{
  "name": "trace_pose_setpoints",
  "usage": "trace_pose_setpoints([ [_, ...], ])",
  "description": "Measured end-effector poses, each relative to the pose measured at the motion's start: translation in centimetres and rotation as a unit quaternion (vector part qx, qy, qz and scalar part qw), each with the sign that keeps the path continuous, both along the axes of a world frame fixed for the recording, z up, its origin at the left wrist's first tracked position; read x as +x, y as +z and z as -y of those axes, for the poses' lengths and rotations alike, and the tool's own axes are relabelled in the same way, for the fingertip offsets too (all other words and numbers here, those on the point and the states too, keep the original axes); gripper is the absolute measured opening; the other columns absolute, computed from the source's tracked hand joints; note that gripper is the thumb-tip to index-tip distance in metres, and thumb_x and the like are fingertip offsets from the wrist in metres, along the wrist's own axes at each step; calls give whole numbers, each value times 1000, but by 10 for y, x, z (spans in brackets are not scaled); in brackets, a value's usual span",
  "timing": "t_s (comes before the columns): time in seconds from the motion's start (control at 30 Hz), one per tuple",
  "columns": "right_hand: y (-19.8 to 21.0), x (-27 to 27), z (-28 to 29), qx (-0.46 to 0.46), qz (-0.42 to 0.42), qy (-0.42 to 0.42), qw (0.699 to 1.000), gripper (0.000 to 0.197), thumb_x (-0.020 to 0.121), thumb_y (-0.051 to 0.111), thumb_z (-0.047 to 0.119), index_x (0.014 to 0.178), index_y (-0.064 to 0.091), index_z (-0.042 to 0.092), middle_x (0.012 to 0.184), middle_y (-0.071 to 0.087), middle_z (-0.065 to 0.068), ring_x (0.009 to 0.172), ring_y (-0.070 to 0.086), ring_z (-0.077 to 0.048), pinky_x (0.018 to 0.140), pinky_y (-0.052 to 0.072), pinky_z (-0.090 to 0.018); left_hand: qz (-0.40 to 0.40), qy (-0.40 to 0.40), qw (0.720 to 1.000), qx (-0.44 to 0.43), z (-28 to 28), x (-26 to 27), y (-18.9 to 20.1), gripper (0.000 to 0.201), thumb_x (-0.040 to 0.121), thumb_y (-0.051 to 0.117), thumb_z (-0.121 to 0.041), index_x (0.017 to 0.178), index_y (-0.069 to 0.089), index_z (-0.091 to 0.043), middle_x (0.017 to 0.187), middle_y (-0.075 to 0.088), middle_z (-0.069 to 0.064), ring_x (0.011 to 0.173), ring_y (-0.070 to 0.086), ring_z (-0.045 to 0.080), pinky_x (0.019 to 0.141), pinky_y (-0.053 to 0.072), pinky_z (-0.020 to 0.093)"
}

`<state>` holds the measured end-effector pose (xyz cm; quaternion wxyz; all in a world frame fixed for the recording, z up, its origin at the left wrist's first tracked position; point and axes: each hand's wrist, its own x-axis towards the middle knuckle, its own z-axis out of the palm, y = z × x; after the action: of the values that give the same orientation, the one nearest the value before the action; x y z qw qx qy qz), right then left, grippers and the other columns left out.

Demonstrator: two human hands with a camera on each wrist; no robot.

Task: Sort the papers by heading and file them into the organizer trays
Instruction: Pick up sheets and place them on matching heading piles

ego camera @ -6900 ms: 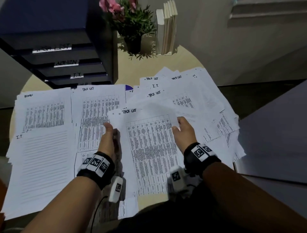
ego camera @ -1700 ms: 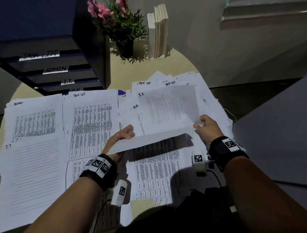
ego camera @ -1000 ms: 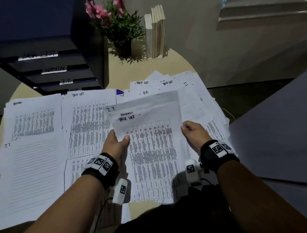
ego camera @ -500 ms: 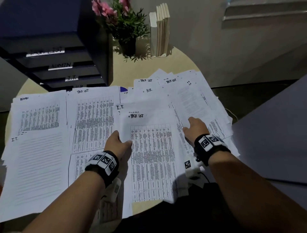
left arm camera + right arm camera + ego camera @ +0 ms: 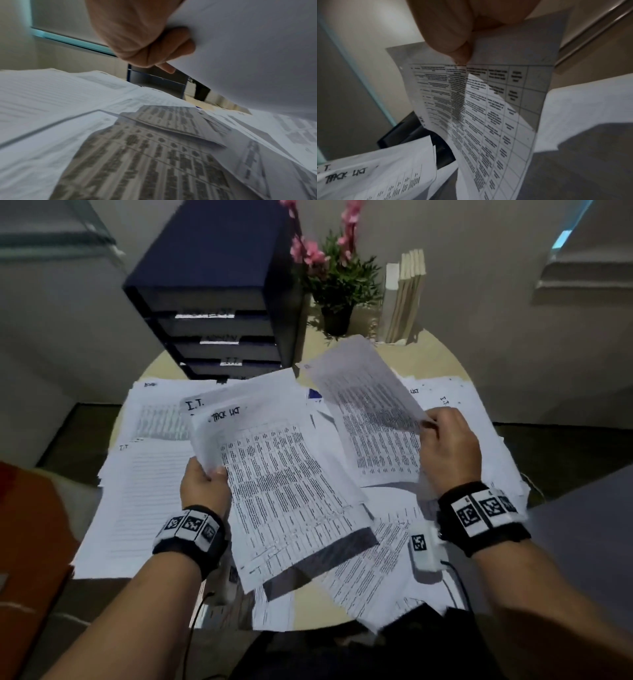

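Dim, overhead-lit; hard shadows under lifted sheets (image 5: pixel 284 494); motion blur on both wrist views; wide-angle bending at edges

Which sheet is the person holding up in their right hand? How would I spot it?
Start at the dark drawer organizer at the table's back. Just right of it, one printed sheet is lifted off the pile, pinched at its edge by the right hand. Unlike the left hand's stack, its heading isn't readable.
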<state>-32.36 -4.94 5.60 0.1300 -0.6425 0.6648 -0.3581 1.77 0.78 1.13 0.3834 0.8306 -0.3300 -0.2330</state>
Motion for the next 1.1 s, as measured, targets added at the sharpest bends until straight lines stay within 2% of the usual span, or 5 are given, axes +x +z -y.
trace_pose_setpoints([
  [0.17,16,45,6,-44,45,54,997,18,90,50,-1,94,62,11,94,62,-3,81,52,-17,68,38,-29,1,110,994,-1,-29,68,2,12,94,56,-22,104,51,-17,97,61,15,85,62,36,77,55,46],
  [0.3,8,88,11,9,72,55,996,10,95,54,5,95,63,2,92,55,-7,84,47,-17,71,29,-20,-2,157,987,11,-48,129,3,25,94,57,-26,117,53,-19,111,64,14,98,62,36,92,51,51],
  [0.4,-9,115,6,94,103,9,990,11,97,50,13,91,58,8,80,54,-6,68,48,-24,59,34,-28,-12,166,986,12,-60,175,3,34,96,57,-25,128,52,-15,124,62,13,111,60,35,100,46,48],
  [0.53,-40,148,-15,178,187,-50,965,11,94,48,14,88,57,13,71,55,-8,53,50,-24,48,42,-27,-24,143,989,37,-70,227,-2,39,96,57,-25,134,51,-17,130,61,12,115,58,35,101,45,50],
  [1.1,-89,218,-57,283,170,-82,940,8,96,52,12,101,58,13,91,63,-7,76,58,-19,57,38,-23,-79,72,986,129,-86,288,-37,36,97,60,-21,127,56,-3,127,62,16,114,59,36,96,43,41],
])
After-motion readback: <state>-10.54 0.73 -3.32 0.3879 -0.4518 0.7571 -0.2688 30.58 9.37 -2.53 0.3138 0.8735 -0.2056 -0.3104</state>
